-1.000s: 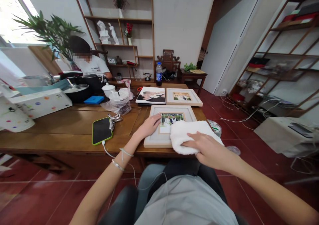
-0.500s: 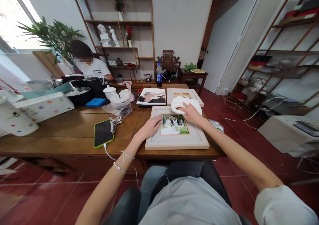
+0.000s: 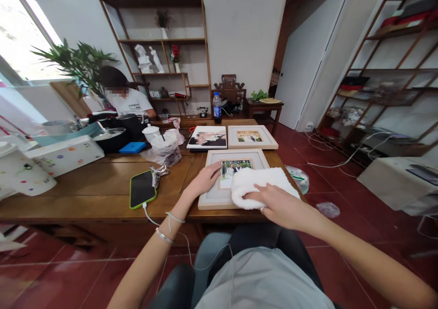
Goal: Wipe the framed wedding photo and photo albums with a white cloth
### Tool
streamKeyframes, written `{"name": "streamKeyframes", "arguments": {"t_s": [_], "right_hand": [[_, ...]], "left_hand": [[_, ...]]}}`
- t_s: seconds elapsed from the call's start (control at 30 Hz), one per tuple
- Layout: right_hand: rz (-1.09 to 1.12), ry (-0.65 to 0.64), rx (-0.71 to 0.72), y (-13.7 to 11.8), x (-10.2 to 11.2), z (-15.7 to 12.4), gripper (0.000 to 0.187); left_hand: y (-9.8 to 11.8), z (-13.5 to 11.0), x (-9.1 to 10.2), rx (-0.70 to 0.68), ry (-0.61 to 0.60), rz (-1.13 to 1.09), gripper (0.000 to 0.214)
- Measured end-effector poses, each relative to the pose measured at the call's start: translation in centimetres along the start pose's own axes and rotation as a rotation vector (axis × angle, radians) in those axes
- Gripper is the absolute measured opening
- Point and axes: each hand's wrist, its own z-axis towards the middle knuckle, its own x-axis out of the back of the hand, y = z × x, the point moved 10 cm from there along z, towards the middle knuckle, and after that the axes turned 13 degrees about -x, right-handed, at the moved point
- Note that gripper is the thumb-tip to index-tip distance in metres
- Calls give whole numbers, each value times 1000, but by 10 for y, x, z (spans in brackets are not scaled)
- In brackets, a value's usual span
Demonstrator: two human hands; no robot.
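Head view: picture frame [image 3: 214, 195] lying flat by the table's near edge, pale border, photo [image 3: 227, 172] of people in the middle; white cloth [image 3: 265, 181] is folded over its lower right part and covers some of the photo too; right hand [image 3: 277, 204] has hold of that cloth, fingers curled into the fold, thumb hard to make out; left hand [image 3: 205, 179] isn't gripping anything, fingers just laid out on the frame's left border with the tips beside the photo.

Looks to me like wiping down the front is the step in hand; next move, I'd say, calls for light, even pressure with the cloth, left hand steadying so the frame doesn't skid; can't tell if there's glass.

Brown wooden table [image 3: 102, 172] is pretty busy; second frame [image 3: 267, 138] just beyond the first, photo board [image 3: 207, 138] next to that, bottle [image 3: 217, 110] further back; off to the left, phone [image 3: 142, 188] on a white cable, foil wrapper [image 3: 160, 175] against it, bagged cup [image 3: 164, 142], blue box [image 3: 132, 148].

Room-wise: co-worker [image 3: 132, 103] in a white shirt at the far left, leafy plant [image 3: 75, 62] behind; display shelf [image 3: 190, 21] on the back wall; red tiled floor [image 3: 325, 158] on the right.
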Motion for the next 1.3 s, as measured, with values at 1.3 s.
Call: {"name": "streamKeyframes", "arguments": {"t_s": [1.3], "right_hand": [[-44,124,72,42,-10,69,62]], "left_hand": [[5,1,3,-10,-23,6,41]]}}
